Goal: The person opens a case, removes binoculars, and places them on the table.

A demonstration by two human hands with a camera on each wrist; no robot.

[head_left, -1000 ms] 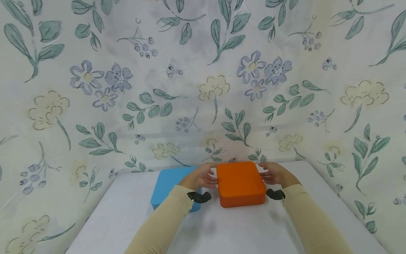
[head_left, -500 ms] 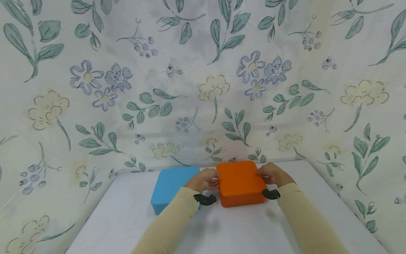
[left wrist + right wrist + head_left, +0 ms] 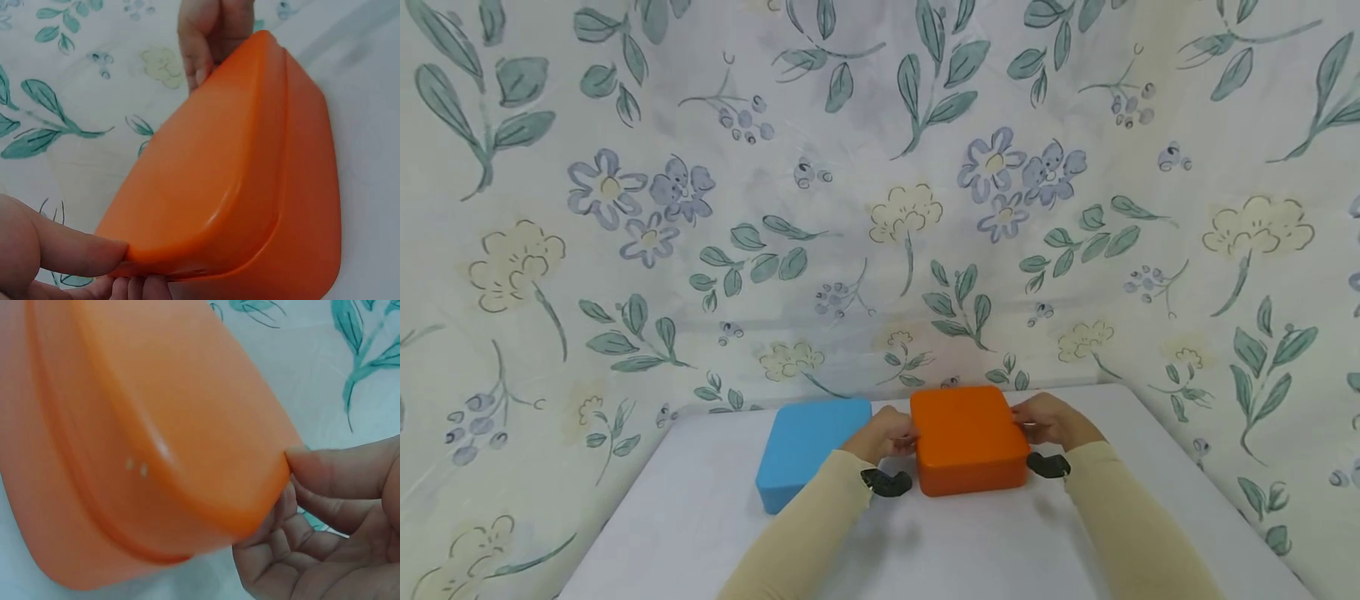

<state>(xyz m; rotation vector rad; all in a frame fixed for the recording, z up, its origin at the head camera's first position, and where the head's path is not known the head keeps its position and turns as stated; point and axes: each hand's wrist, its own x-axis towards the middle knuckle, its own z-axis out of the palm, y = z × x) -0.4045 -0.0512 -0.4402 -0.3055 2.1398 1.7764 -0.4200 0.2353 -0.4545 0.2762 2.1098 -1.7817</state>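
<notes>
A square orange box (image 3: 970,479) with a fitted lid (image 3: 966,421) stands on the white table. At its left side my left hand (image 3: 891,435) pinches the lid's edge; the left wrist view shows the thumb (image 3: 87,253) on the upper edge and curled fingers (image 3: 140,289) under the rim. Opposite, my right hand (image 3: 1051,418) pinches the lid's right edge, thumb (image 3: 344,469) against the rim and fingers (image 3: 269,550) bent below it. Lid and base look closed together along the visible seam. What the box contains is hidden.
A similar blue box (image 3: 808,442) lies just left of the orange one, partly behind my left wrist. White table surface (image 3: 970,550) extends in front. A floral-patterned cloth (image 3: 880,208) hangs behind and along the sides.
Both hands have closed in from beside the orange box, and their spread fingers now pinch its lid edges. The box stays in place. The head view has tilted very slightly.
</notes>
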